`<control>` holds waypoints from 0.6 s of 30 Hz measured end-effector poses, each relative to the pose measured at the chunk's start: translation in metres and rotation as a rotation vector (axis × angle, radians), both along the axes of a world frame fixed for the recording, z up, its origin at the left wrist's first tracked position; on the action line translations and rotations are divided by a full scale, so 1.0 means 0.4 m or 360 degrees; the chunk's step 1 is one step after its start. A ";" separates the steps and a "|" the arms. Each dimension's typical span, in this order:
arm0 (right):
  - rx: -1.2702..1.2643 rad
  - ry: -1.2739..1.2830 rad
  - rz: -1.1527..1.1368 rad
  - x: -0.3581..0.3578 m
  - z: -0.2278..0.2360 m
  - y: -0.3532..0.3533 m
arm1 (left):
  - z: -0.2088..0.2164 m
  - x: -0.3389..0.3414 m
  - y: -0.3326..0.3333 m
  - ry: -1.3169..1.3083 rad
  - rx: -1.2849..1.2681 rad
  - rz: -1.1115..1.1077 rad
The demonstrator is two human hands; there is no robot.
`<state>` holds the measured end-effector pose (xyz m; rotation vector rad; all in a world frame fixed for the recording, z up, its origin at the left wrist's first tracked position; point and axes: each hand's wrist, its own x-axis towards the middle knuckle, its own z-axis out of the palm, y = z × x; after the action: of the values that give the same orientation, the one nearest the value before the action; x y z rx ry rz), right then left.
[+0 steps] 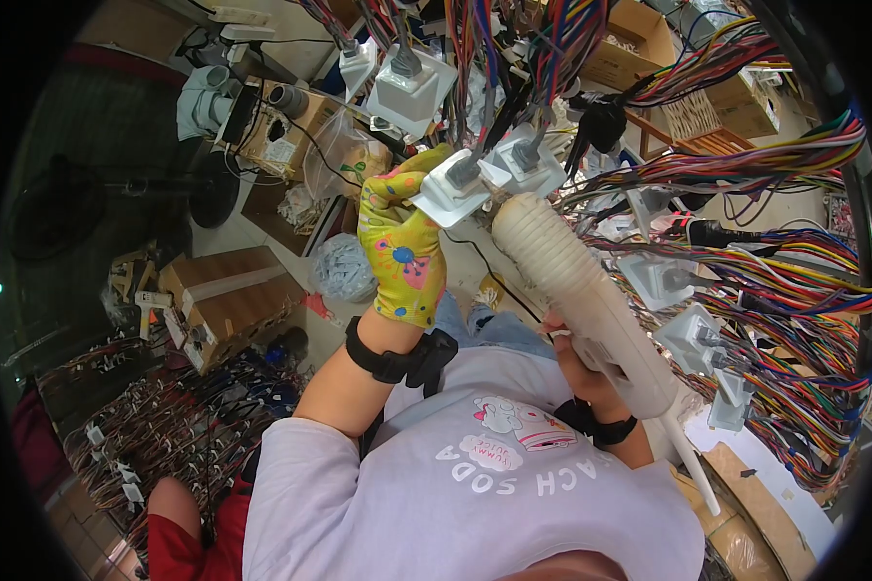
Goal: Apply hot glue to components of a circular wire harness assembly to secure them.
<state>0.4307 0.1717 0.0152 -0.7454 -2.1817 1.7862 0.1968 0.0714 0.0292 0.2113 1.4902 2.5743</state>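
Observation:
My left hand [403,247], in a yellow patterned glove, is closed on the edge of a white square plate [446,206] with a grey connector [463,172] on top. Beside it is a second white plate with a grey connector [524,155]. My right hand [581,373] is bare and wraps round the handle side of a white glue gun [586,281], mostly hidden behind it. The gun has a ribbed barrel, a browned front end close to the plates, and a straight whitish stick [693,465] at its rear.
Bundles of coloured wires [727,261] with white-plated connectors hang along the right and top. A cardboard box [233,295], a bag of pale parts [343,267] and more harnesses [184,426] are at left. Another person's red clothing [199,542] shows at lower left.

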 end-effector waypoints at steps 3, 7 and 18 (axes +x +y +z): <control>-0.0022 -0.0049 0.0009 0.004 -0.001 0.002 | -0.004 0.000 -0.002 0.0010 0.0040 0.0001; 0.0087 -0.0042 0.0028 -0.006 0.006 0.006 | -0.002 -0.001 -0.003 -0.0042 0.0102 -0.0031; 0.0044 0.0184 0.0228 -0.062 0.087 -0.008 | -0.019 -0.006 -0.005 -0.0052 0.0169 -0.0071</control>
<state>0.4061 0.1687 0.0501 -0.4779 -2.2283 1.8124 0.1945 0.0693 0.0217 0.2119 1.3245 2.6107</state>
